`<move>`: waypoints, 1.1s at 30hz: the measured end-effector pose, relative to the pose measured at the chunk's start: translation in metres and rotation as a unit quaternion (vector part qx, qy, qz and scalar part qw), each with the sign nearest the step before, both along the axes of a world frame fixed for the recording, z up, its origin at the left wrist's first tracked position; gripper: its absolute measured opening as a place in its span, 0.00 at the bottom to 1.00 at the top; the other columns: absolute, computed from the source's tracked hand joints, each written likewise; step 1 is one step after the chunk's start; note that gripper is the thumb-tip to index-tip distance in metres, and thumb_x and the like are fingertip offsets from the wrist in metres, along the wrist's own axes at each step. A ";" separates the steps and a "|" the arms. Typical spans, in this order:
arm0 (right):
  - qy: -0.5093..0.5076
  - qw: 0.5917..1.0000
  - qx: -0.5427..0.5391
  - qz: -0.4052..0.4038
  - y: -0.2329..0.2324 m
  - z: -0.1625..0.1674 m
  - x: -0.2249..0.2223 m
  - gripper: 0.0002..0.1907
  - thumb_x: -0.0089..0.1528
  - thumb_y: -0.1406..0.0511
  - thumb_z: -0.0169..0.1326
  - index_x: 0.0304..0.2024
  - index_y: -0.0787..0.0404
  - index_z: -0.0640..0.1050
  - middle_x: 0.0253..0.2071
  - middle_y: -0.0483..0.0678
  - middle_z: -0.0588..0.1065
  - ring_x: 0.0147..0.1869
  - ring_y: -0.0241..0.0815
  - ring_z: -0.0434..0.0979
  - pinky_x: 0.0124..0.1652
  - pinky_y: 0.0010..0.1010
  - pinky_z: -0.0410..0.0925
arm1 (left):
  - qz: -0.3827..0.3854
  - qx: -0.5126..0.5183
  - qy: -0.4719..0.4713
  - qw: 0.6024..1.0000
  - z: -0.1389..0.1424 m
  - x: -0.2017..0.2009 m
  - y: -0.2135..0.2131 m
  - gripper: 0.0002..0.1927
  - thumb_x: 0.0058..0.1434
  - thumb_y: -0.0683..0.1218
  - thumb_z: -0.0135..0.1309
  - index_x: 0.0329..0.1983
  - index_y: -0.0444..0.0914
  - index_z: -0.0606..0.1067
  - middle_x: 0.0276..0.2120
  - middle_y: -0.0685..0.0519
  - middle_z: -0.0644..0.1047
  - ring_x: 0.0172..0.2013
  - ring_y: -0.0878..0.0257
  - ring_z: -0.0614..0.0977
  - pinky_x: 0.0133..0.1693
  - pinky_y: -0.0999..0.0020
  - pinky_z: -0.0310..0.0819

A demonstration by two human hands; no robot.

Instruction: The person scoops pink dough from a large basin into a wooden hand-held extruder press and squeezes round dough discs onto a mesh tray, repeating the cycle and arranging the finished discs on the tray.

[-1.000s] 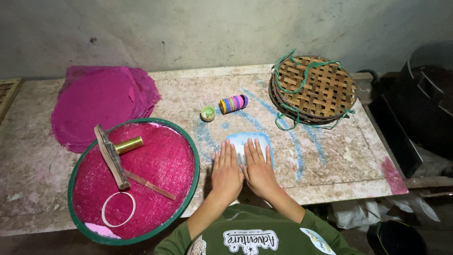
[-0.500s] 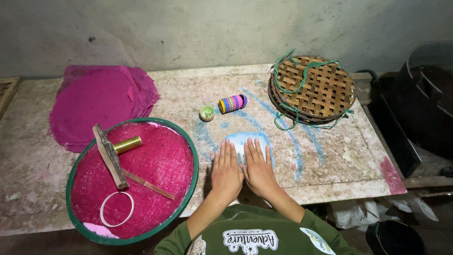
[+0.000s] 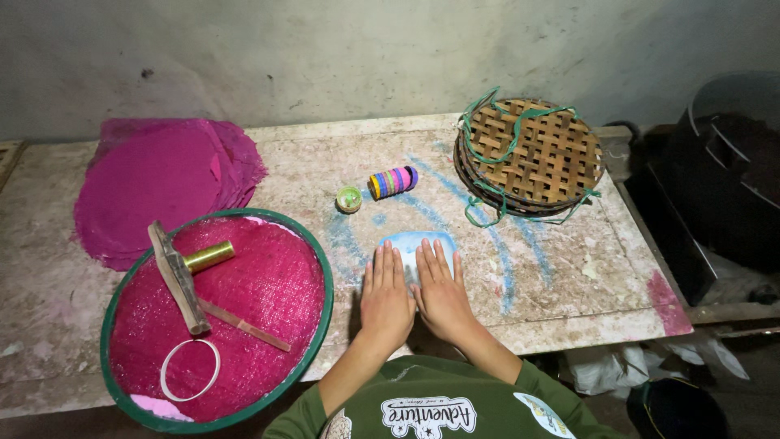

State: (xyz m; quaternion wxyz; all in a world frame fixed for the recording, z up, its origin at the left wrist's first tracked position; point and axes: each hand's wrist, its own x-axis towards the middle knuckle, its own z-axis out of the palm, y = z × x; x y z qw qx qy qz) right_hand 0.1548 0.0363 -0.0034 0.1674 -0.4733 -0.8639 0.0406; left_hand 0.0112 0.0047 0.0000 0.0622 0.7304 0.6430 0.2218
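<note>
Both hands, left (image 3: 385,297) and right (image 3: 441,291), lay flat and open on the blue dough (image 3: 418,244), gripping nothing; uneven pressure could have torn it thin.

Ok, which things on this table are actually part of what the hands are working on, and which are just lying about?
In use:
- left hand and right hand, both pressed flat on the pale blue sheet
- stained table beneath it

Lying about:
- stack of woven bamboo trays
- roll of coloured rings
- small green cup
- pile of magenta sheets
- green-rimmed tray holding tools
</note>
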 end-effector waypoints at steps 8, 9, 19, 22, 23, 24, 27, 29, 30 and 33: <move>0.017 1.000 -0.009 0.005 0.007 0.016 0.013 0.38 0.65 0.60 0.49 0.72 0.71 0.55 0.77 0.62 0.49 0.81 0.59 0.41 0.72 0.56 0.33 | 0.001 0.004 0.000 1.000 -0.004 0.012 0.009 0.41 0.64 0.50 0.47 0.73 0.24 0.50 0.75 0.34 0.48 0.75 0.45 0.47 0.71 0.49 0.35; 0.020 1.000 -0.013 0.005 0.007 0.019 0.015 0.38 0.65 0.60 0.49 0.72 0.71 0.55 0.77 0.62 0.49 0.81 0.59 0.41 0.72 0.56 0.33 | 0.000 0.003 -0.002 1.000 -0.004 0.015 0.010 0.41 0.63 0.50 0.47 0.73 0.24 0.50 0.75 0.34 0.48 0.75 0.46 0.47 0.71 0.49 0.35; 0.222 0.964 -0.088 -0.119 0.084 0.005 0.071 0.34 0.64 0.60 0.56 0.71 0.60 0.62 0.74 0.60 0.58 0.78 0.59 0.52 0.72 0.51 0.45 | 0.082 -0.012 -0.016 0.996 -0.015 0.004 0.022 0.48 0.55 0.51 0.57 0.73 0.25 0.50 0.73 0.35 0.52 0.74 0.44 0.53 0.70 0.50 0.42; 0.556 0.790 -0.052 -0.254 0.143 0.011 0.139 0.25 0.64 0.66 0.53 0.64 0.62 0.67 0.53 0.61 0.78 0.58 0.51 0.80 0.59 0.36 0.72 | 0.160 0.000 0.003 0.987 -0.031 -0.027 0.017 0.48 0.57 0.52 0.57 0.73 0.26 0.49 0.73 0.33 0.53 0.72 0.41 0.55 0.69 0.49 0.48; 0.445 0.815 0.179 -0.323 0.158 0.016 0.159 0.27 0.65 0.65 0.68 0.58 0.68 0.68 0.52 0.62 0.71 0.54 0.47 0.71 0.53 0.38 0.68 | 0.176 -0.062 -0.053 0.981 -0.038 -0.036 0.015 0.48 0.58 0.53 0.56 0.74 0.27 0.48 0.71 0.33 0.55 0.69 0.40 0.59 0.65 0.50 0.53; 0.533 0.741 0.123 -0.390 0.167 0.018 0.179 0.28 0.62 0.64 0.68 0.55 0.68 0.68 0.48 0.58 0.73 0.48 0.43 0.74 0.48 0.36 0.70 | 0.191 -0.124 -0.108 0.968 -0.044 -0.043 0.013 0.47 0.60 0.53 0.55 0.74 0.29 0.48 0.69 0.32 0.58 0.66 0.40 0.63 0.62 0.51 0.59; 0.533 0.687 0.015 -0.494 0.183 0.021 0.209 0.23 0.59 0.58 0.71 0.41 0.70 0.76 0.36 0.52 0.78 0.38 0.40 0.76 0.43 0.35 0.71 | 0.208 -0.289 -0.217 0.909 -0.062 -0.047 0.007 0.36 0.66 0.53 0.47 0.75 0.37 0.54 0.53 0.37 0.77 0.47 0.46 0.82 0.51 0.55 0.74; 0.478 0.713 -0.030 -0.512 0.190 0.024 0.218 0.22 0.58 0.56 0.72 0.33 0.69 0.81 0.32 0.52 0.80 0.35 0.41 0.77 0.43 0.34 0.71 | 0.190 -0.313 -0.300 0.881 -0.067 -0.039 0.006 0.29 0.69 0.50 0.42 0.73 0.40 0.61 0.43 0.41 0.85 0.35 0.51 0.89 0.42 0.59 0.80; 0.465 0.723 -0.049 -0.509 0.193 0.026 0.219 0.21 0.57 0.55 0.72 0.31 0.67 0.81 0.31 0.53 0.80 0.34 0.41 0.77 0.43 0.34 0.70 | 0.172 -0.284 -0.358 0.873 -0.069 -0.034 0.007 0.27 0.68 0.48 0.40 0.70 0.39 0.64 0.40 0.43 0.84 0.30 0.52 0.89 0.37 0.60 0.81; 0.419 0.738 -0.047 -0.527 0.201 0.033 0.220 0.16 0.55 0.59 0.70 0.30 0.65 0.81 0.32 0.52 0.79 0.34 0.43 0.78 0.42 0.36 0.70 | 0.133 -0.211 -0.403 0.881 -0.072 -0.019 0.014 0.26 0.66 0.43 0.40 0.69 0.39 0.66 0.33 0.43 0.83 0.25 0.54 0.87 0.30 0.63 0.82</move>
